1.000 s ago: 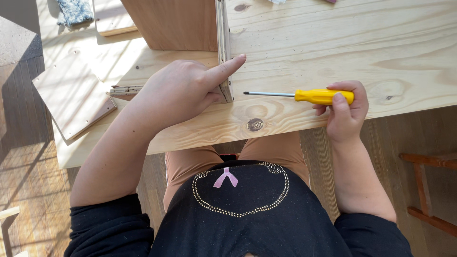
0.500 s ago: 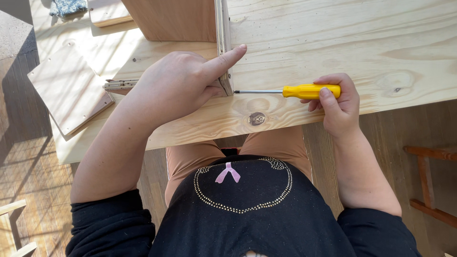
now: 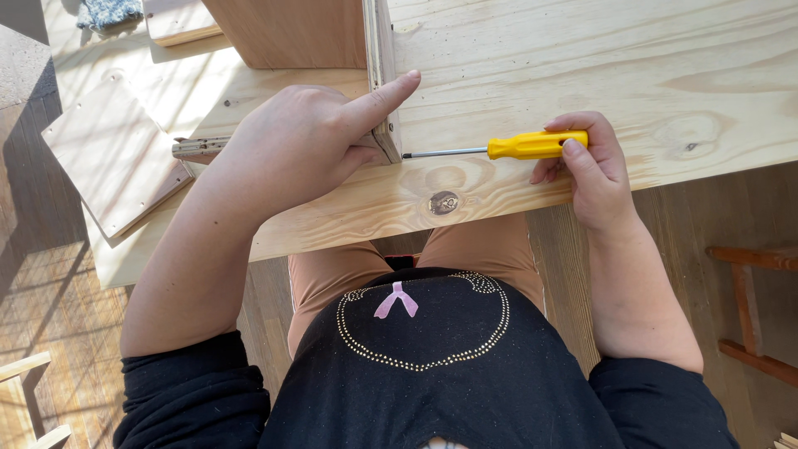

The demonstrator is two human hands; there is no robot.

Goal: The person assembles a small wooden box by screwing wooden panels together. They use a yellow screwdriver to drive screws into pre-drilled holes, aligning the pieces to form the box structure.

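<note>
1. The bench [image 3: 632,75] is pale plywood.
2. An upright board [image 3: 381,75] stands on it.
3. The left hand [image 3: 303,145] presses against the board's near end, forefinger stretched along it.
4. The right hand [image 3: 586,170] is closed round a yellow-handled screwdriver [image 3: 515,147], its tip touching the board's end.

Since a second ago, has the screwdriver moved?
Yes. The screwdriver in the right hand slid left; its tip now meets the upright panel's edge.
</note>
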